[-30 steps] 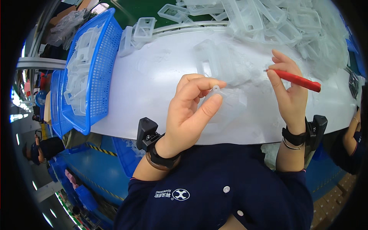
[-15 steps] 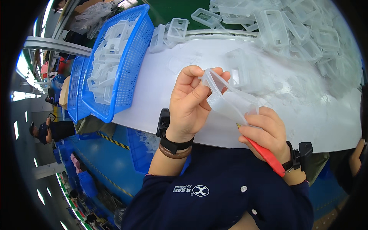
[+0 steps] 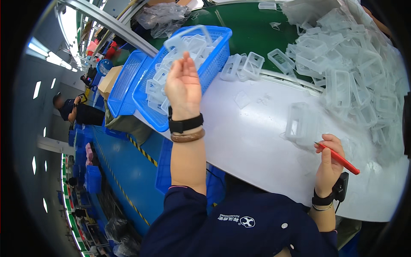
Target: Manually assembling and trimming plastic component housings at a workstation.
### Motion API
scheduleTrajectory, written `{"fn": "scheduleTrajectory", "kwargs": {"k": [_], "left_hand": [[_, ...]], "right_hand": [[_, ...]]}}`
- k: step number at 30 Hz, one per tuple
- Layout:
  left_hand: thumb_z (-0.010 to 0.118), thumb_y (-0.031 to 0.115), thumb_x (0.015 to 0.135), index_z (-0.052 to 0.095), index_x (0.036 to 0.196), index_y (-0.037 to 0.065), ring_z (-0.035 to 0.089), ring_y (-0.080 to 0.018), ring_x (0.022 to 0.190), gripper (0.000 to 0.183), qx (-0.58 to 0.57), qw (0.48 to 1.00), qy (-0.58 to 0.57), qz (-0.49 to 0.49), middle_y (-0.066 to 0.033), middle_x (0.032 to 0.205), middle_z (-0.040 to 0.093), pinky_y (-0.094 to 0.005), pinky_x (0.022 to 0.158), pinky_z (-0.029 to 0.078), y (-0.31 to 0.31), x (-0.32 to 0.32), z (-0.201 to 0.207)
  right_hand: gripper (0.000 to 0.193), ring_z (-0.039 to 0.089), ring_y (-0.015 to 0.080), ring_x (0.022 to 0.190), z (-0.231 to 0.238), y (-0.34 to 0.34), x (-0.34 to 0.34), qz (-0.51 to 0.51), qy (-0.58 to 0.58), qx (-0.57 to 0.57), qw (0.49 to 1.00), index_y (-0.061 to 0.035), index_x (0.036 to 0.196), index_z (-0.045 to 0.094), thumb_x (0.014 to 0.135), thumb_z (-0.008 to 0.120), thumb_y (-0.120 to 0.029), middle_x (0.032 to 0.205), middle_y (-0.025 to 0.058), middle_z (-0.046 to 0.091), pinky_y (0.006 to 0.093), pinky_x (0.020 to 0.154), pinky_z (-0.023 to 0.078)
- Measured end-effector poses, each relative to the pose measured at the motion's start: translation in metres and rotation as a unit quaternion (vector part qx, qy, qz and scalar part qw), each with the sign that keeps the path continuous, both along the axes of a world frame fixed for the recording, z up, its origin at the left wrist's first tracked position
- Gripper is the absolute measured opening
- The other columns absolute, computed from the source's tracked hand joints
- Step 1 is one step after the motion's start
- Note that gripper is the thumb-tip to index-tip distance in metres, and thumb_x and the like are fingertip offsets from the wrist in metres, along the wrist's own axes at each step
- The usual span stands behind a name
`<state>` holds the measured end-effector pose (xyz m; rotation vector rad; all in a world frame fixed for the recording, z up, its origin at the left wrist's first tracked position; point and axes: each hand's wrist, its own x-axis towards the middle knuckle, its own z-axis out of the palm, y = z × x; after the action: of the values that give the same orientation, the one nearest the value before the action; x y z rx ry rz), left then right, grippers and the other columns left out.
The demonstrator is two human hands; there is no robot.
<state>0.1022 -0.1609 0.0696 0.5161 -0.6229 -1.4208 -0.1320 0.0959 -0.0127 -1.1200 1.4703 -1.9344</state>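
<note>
My left hand (image 3: 184, 83) is raised over the near side of a blue perforated basket (image 3: 214, 64), fingers stretched out. Just beyond its fingertips is a translucent plastic frame (image 3: 202, 31), blurred, above similar frames (image 3: 160, 76) heaped in the basket. The hand does not appear to grip it. In my right hand (image 3: 329, 167), over the white table, is a slim red-handled knife (image 3: 342, 161), its small pointed tip facing left. A small stack of clear plastic cases (image 3: 298, 124) lies on the table near that hand.
A large pile of clear cases (image 3: 338, 85) covers the right back. Several more (image 3: 252, 65) lie beside the basket at the green surface's edge (image 3: 252, 32). A second blue basket (image 3: 127, 85) stands to the left. Farther left, a person (image 3: 70, 109) stands on the blue floor.
My left hand has moved left from the table to the basket, carrying the plastic frame away from my right hand and letting it go. The right hand has shifted right, keeping the knife. The view has turned.
</note>
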Motion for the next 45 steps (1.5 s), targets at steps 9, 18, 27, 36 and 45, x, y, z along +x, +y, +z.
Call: {"fn": "scheduleTrajectory", "kwargs": {"k": [9,18,27,36,45], "left_hand": [[0.051,0.002,0.081,0.052,0.106,0.001,0.055,-0.0226,0.091,0.024,-0.089,0.935,-0.314,-0.143,-0.0125,0.097,0.057,-0.0335,0.080,0.045,-0.012,-0.066,-0.061],[0.058,0.005,0.076,0.055,0.103,0.001,0.057,-0.0225,0.082,0.027,-0.251,0.735,-0.627,0.059,-0.0116,0.093,0.060,-0.0315,0.070,0.046,-0.015,-0.080,-0.093],[0.064,-0.007,0.072,0.054,0.101,-0.002,0.055,-0.0140,0.081,0.032,-0.316,0.834,-0.433,-0.128,-0.0098,0.098,0.051,-0.0238,0.066,0.050,0.141,-0.094,-0.048],[0.064,-0.008,0.072,0.055,0.097,0.000,0.055,-0.0148,0.084,0.027,-0.276,0.851,-0.395,-0.207,-0.0096,0.099,0.050,-0.0239,0.070,0.049,0.161,-0.087,-0.055],[0.066,-0.010,0.066,0.058,0.088,0.003,0.054,-0.0220,0.078,0.026,-0.352,0.793,-0.482,-0.122,-0.0100,0.088,0.053,-0.0288,0.067,0.046,0.166,-0.094,-0.050]], "right_hand": [[0.009,0.053,0.0152,0.075,-0.001,-0.001,-0.007,0.051,-0.070,0.009,0.996,0.0015,0.091,0.055,0.083,0.054,-0.003,0.091,0.0104,0.054,0.0255,0.068,0.042],[0.009,0.053,0.0125,0.073,-0.002,0.006,-0.005,0.031,-0.127,0.045,0.990,0.0011,0.090,0.056,0.084,0.054,-0.005,0.082,0.0066,0.056,0.0244,0.069,0.041],[0.011,0.057,0.0148,0.089,0.034,-0.009,0.006,0.141,-0.170,0.000,0.975,-0.0005,0.094,0.057,0.085,0.054,-0.005,0.101,0.0142,0.060,0.0282,0.081,0.044],[0.012,0.056,0.0126,0.079,0.023,-0.014,0.009,0.169,-0.216,-0.038,0.961,0.0004,0.092,0.056,0.086,0.055,-0.010,0.088,0.0093,0.061,0.0252,0.071,0.045],[0.016,0.057,0.0243,0.072,0.034,-0.005,0.012,0.011,0.205,-0.008,0.979,-0.0001,0.092,0.058,0.077,0.062,-0.005,0.083,0.0096,0.060,0.0303,0.066,0.046]]}}
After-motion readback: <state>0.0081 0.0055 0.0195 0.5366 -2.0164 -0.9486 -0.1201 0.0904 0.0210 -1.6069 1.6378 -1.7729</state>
